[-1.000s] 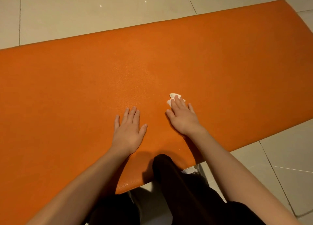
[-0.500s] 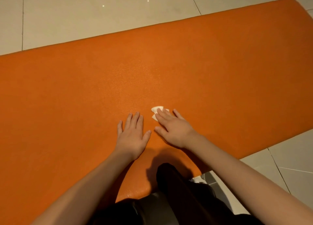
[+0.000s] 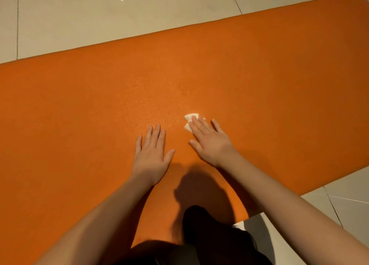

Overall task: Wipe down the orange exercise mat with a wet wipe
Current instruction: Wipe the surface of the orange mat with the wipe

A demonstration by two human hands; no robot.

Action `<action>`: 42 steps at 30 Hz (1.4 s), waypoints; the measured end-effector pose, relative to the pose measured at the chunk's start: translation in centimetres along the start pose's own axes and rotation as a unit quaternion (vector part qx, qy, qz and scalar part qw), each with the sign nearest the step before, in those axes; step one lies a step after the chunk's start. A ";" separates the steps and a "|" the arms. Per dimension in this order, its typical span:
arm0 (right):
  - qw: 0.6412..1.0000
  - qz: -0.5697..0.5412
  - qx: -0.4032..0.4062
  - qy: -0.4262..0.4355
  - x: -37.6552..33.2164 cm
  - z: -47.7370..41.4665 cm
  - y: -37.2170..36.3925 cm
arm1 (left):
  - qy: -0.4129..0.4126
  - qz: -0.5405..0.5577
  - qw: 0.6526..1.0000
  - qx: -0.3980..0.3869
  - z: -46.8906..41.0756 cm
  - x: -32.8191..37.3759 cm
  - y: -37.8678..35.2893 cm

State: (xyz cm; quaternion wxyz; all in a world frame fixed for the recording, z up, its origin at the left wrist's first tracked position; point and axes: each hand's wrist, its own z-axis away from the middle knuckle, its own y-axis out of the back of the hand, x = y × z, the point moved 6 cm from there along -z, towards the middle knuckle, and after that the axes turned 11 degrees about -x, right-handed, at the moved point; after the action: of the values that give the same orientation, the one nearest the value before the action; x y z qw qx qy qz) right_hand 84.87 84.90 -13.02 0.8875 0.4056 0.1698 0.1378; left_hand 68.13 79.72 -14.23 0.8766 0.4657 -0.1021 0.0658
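The orange exercise mat (image 3: 259, 69) lies flat on a tiled floor and fills most of the view. My right hand (image 3: 211, 141) lies flat on it with straight fingers, pressing a small white wet wipe (image 3: 190, 118) against the mat; only the wipe's far and left corners show past my fingertips. My left hand (image 3: 151, 155) rests palm down on the mat just to the left, fingers straight, holding nothing.
Pale floor tiles (image 3: 99, 19) border the mat at the top and at the lower right (image 3: 343, 200). My dark-clothed knee (image 3: 209, 230) rests at the mat's near edge between my forearms.
My right hand slid the wipe left toward my left hand, then pushed it slightly forward and back to the right. My left hand stayed planted on the mat.
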 end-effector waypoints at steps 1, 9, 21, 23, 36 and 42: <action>0.999 -0.012 0.002 -0.037 0.9 -0.7 0.4 | 0.002 -0.002 1.000 0.002 0.0 0.0 0.0; 0.996 0.012 0.017 0.091 -2.5 -0.2 -0.3 | 0.003 -0.003 1.000 0.005 -0.3 -0.1 0.4; 0.993 0.002 0.039 0.107 -2.0 -2.3 0.0 | 0.027 -0.039 0.998 0.042 -3.3 -1.3 2.5; 0.994 0.013 0.068 0.090 -0.1 -3.1 1.0 | 0.028 -0.045 0.998 0.043 -3.4 -1.4 2.1; 0.990 0.000 0.139 0.031 2.0 -6.1 3.5 | 0.018 -0.031 0.997 0.070 -3.5 -1.8 1.7; 0.990 -0.053 0.104 0.080 -2.0 -6.9 2.7 | 0.006 -0.005 0.995 0.100 -5.1 -2.4 3.9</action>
State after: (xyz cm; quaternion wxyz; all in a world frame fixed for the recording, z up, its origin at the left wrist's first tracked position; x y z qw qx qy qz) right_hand 79.95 90.49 -14.74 0.8301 0.4736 0.2752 0.1043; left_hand 65.54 86.10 -14.47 0.8265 0.5511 -0.0877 0.0739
